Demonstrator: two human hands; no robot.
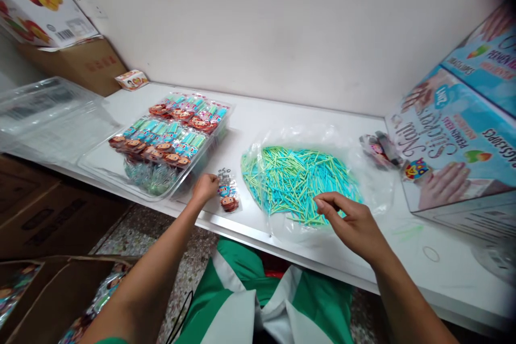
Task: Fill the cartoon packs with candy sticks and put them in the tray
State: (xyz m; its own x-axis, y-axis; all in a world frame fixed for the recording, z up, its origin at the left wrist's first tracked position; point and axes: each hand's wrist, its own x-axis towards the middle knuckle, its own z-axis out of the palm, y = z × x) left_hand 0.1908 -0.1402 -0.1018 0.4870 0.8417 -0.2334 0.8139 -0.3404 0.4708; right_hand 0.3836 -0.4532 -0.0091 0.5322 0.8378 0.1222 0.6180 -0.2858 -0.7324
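Note:
My left hand (pixel 206 188) is closed at the left edge of a small clear packet (pixel 229 199) with a printed cartoon face at its bottom end, lying on the white table. Over the front right part of a heap of thin green and blue sticks (pixel 298 183) is my right hand (pixel 350 220). Its thumb and forefinger are close together and the other fingers curl in; anything between the fingertips is too small to make out. The sticks lie on an opened clear plastic bag (pixel 379 188). Left of the packet stands a clear plastic tub (pixel 220 140) holding rows of similar filled packets.
A clear lid or container (pixel 52 113) lies at the far left by stacked cartons (pixel 86 64). Blue printed boxes (pixel 455 140) stand at the right, with a dark small item (pixel 381 150) beside them. Below the table's left side is an open carton (pixel 60 279) with packets inside.

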